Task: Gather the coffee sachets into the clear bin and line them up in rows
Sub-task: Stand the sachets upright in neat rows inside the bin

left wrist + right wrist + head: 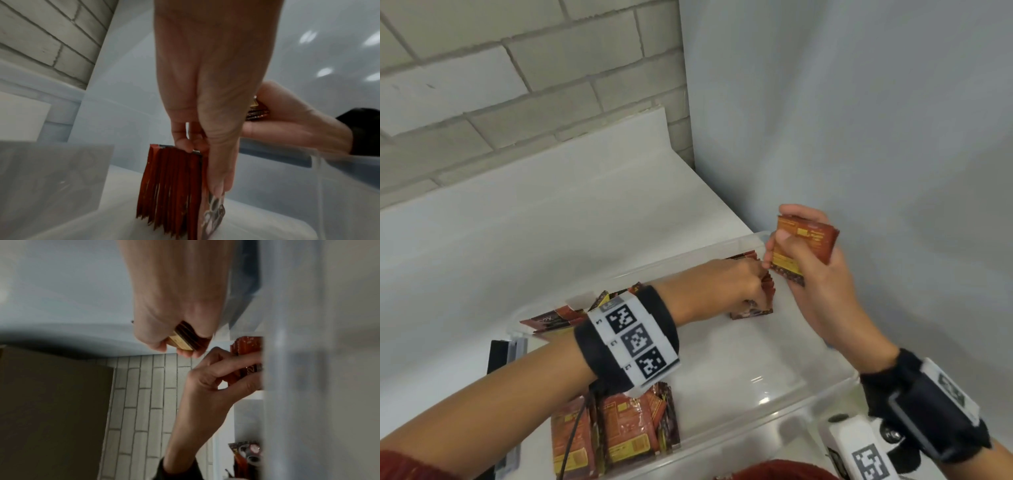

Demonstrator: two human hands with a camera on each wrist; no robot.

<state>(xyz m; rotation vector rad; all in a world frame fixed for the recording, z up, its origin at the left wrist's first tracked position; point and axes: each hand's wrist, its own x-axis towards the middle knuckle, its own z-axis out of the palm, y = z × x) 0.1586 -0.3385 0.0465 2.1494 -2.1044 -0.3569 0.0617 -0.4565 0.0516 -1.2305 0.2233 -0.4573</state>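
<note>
A clear bin (739, 359) stands on the white counter. Inside its far right corner my left hand (736, 287) grips a row of upright red sachets (170, 186), thumb on one face and fingers over the top. Just above that corner my right hand (801, 253) holds a small stack of orange-brown sachets (811, 243), also visible as the stack (185, 337) in the right wrist view. More sachets (619, 431) stand packed in the bin's near left part. A few loose sachets (558, 318) lie at its far left end.
A black and grey object (506, 353) lies beside the bin's left end. The brick wall (482, 102) backs the counter (517, 222), and a plain white wall closes the right side. A white marker-tagged device (859, 455) sits at the bottom right.
</note>
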